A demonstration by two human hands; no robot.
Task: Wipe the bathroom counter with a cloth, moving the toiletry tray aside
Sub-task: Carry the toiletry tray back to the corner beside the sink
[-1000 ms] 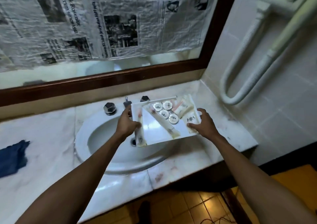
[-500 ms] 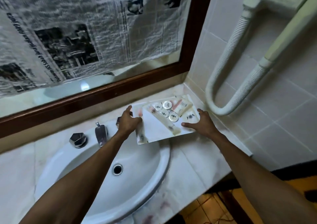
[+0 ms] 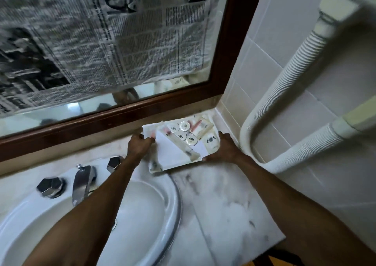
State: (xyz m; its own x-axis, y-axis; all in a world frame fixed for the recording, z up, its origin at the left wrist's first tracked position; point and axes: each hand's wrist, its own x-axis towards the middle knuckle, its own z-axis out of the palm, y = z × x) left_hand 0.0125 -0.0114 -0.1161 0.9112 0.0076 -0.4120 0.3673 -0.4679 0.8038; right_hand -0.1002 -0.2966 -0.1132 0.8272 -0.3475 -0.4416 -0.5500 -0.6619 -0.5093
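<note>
The white toiletry tray (image 3: 173,155) sits at the back right corner of the marble counter (image 3: 223,204), close to the mirror frame and the tiled wall. It holds several round white caps, sachets and small tubes. My left hand (image 3: 139,145) grips the tray's left edge. At the tray's right front corner my right hand (image 3: 224,149) grips the rim. Whether the tray rests on the counter or hovers just above it is unclear. No cloth is in view.
A white basin (image 3: 146,214) fills the lower left, with a chrome tap (image 3: 82,182) and two chrome knobs (image 3: 50,186) behind it. A newspaper-covered mirror in a brown frame (image 3: 122,115) runs along the back. A ribbed white hose (image 3: 284,86) loops on the right wall.
Both hands have carried the tray from over the basin to the back right corner of the counter. The view has swung right, and the blue cloth on the left counter has left the frame.
</note>
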